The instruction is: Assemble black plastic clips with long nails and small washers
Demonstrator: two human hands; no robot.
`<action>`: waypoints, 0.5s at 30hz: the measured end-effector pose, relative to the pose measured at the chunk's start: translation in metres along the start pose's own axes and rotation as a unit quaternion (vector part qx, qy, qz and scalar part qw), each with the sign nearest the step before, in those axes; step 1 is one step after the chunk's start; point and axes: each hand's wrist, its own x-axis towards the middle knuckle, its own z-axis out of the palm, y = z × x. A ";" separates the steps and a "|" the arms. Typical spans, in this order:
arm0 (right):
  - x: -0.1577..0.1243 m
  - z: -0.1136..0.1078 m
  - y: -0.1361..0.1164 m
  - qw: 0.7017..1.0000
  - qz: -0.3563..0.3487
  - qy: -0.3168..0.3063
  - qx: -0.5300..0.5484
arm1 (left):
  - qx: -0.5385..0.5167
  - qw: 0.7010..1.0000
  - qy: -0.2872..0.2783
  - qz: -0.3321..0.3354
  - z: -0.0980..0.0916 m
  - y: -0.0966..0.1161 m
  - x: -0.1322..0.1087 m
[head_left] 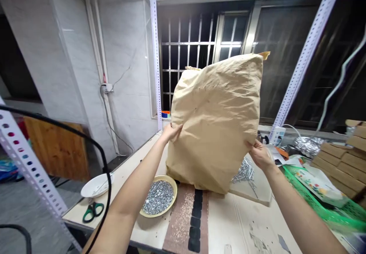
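A large, creased brown paper sack [214,124] stands tilted over the worktable in front of me. My left hand [171,132] grips its left edge, thumb on the near face. On the right edge, lower down, my right hand [259,153] pinches the paper; its fingertips are partly hidden behind the sack. Just below the sack's left corner sits a round yellow dish [175,198] full of small shiny metal pieces. Behind its lower right side lies a pile of long silver nails or pins [246,172]. A brown mat strip [185,216] with black square pads runs toward me.
Green-handled scissors [93,211] and a white bowl [95,186] are at the table's left edge. A green basket [323,208] and stacked cardboard boxes [343,166] stand right. A black cable [98,147] hangs across the left side. White perforated posts [156,63] frame the table.
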 end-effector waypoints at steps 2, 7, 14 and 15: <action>-0.010 -0.002 -0.004 1.000 -0.001 -0.011 -0.026 | -0.019 0.999 -0.010 0.034 0.011 0.007 0.002; -0.012 -0.008 -0.015 0.997 -0.027 0.066 -0.026 | -0.061 0.989 0.072 0.113 0.014 0.041 0.000; -0.019 -0.025 -0.050 0.977 -0.128 0.169 0.037 | -0.160 0.955 0.099 0.227 0.007 0.114 0.000; -0.025 -0.028 -0.060 0.971 -0.149 0.184 0.028 | -0.177 0.949 0.093 0.245 0.007 0.123 -0.006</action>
